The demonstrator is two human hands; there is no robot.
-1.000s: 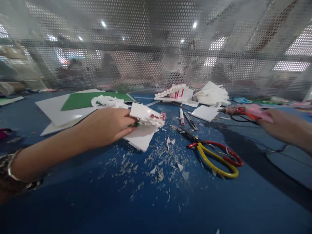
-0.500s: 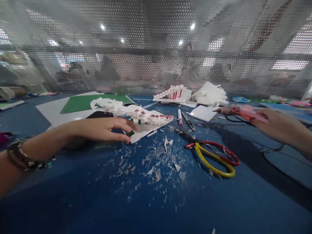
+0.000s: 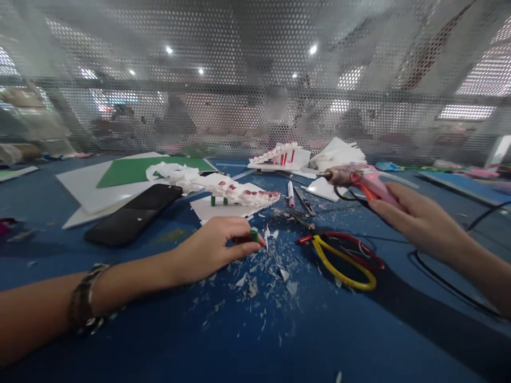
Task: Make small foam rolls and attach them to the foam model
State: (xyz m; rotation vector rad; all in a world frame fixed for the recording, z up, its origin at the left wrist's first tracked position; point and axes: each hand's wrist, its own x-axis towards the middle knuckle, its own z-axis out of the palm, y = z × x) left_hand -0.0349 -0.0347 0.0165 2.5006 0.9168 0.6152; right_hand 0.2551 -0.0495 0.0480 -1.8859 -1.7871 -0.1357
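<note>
Between thumb and fingers, my left hand (image 3: 223, 242) pinches a small green cylinder (image 3: 254, 234), low over the blue table. My right hand (image 3: 415, 215) grips a pink hot glue gun (image 3: 369, 183), its nozzle pointing left above a white sheet. Behind my left hand stands a white model (image 3: 239, 191) with dark red patches on top and short green posts under it, on a white base (image 3: 205, 210). Scissors (image 3: 343, 255) with one red and one yellow handle lie between my hands.
White scraps (image 3: 255, 287) litter the table's middle. A black phone (image 3: 136, 213) lies left, before green card (image 3: 131, 170). A marker (image 3: 291, 194) and a cutter knife (image 3: 304, 201) lie centrally. Another white model (image 3: 281, 157) with red posts stands behind. The glue gun's cord (image 3: 447, 284) trails right.
My left hand has moved right and nearer with the green cylinder, away from the model, uncovering the phone. My right hand has brought the glue gun leftward.
</note>
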